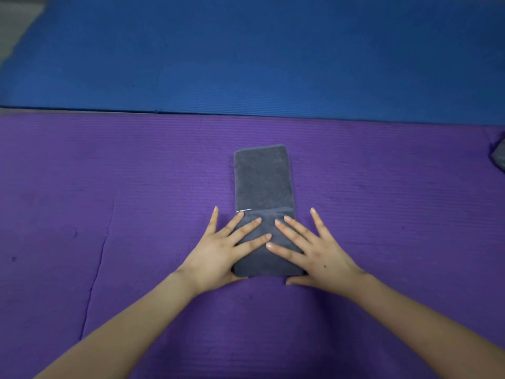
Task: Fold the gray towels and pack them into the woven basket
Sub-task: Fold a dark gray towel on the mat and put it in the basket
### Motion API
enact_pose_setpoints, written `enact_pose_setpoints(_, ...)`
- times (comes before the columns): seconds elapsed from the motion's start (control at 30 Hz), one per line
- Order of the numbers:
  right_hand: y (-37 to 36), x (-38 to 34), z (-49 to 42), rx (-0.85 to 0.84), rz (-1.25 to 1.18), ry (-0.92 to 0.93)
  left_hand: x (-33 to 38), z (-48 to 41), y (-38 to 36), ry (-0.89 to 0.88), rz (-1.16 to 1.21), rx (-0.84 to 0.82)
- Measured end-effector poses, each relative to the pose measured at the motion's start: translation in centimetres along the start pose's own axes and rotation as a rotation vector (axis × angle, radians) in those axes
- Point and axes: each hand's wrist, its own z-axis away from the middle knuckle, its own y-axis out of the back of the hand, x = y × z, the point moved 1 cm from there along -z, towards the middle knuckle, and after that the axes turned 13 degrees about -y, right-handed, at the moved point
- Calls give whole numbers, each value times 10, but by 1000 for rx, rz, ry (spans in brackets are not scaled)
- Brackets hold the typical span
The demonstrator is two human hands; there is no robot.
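Note:
A gray towel (261, 184) lies on the purple mat (109, 203) as a long narrow strip running away from me. Its near end is folded over onto the strip, and a small white tag shows at the fold's left edge. My left hand (221, 250) presses flat on the left of that folded part, fingers spread and straight. My right hand (314, 251) presses flat on its right side in the same way. The fingertips of both hands nearly meet over the middle of the fold. No woven basket is in view.
A blue mat (246, 56) lies beyond the purple one, edge to edge. At the far right edge a bit of gray cloth (498, 157) pokes into view. A long crease runs down the purple mat on my left.

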Motion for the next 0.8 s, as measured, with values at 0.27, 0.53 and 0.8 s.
enact_pose_setpoints(0.27, 22, -3, 25, -103, -193, 48, 16, 9, 23, -44, 260, -46)
enact_pose_setpoints(0.53, 73, 34, -16, -513, -1147, -292, -4, -3, 51, 268, 1359, 148)
enact_pose_setpoints(0.8, 49, 60, -79, -368, -1561, -716, -27, -40, 47, 668, 817, 428)
